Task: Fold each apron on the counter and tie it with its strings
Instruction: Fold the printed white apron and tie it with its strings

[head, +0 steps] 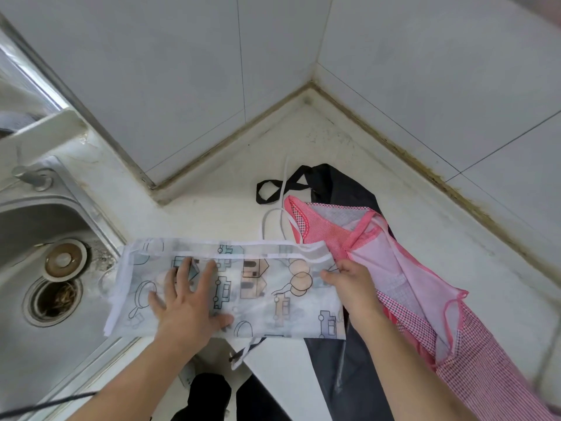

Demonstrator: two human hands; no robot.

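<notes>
While L hand (185, 302) lies flat on white apron (258, 287), R hand (349, 281) pinches it; 3 aprons.

You have one view only, from the camera on your head, looking steeply down and forward at the counter (212, 205) from close above. It faces the tiled wall corner (312, 83) at the far side; the sink (18, 226) lies at left, your forearms entering from the near edge.
</notes>
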